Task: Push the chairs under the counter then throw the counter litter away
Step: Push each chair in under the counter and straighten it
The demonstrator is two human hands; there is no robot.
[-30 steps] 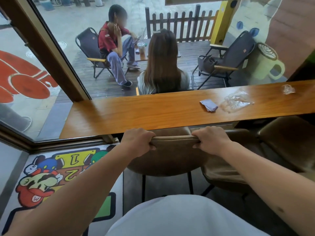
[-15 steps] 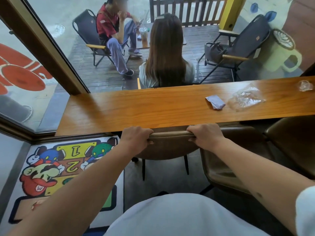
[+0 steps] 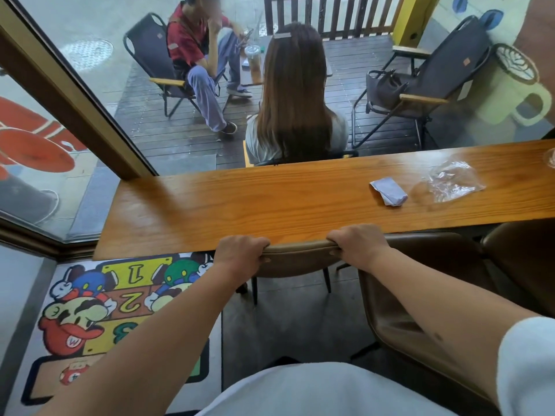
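A brown leather chair (image 3: pixel 295 261) stands tucked under the wooden counter (image 3: pixel 255 199), with only the top of its backrest showing at the front edge. My left hand (image 3: pixel 238 255) and my right hand (image 3: pixel 357 246) both grip that backrest rim. On the counter to the right lie a crumpled white paper (image 3: pixel 389 192) and a clear plastic wrapper (image 3: pixel 450 181). Another bit of clear litter (image 3: pixel 551 157) shows at the far right edge.
A second brown chair (image 3: pixel 420 295) stands out from the counter on my right, and a third (image 3: pixel 522 259) beyond it. A cartoon floor mat (image 3: pixel 99 310) lies to the left. Behind the window glass, two people sit at an outdoor table with folding chairs.
The chair has slid forward under the counter with both hands on its backrest; less of the backrest and seat shows now.
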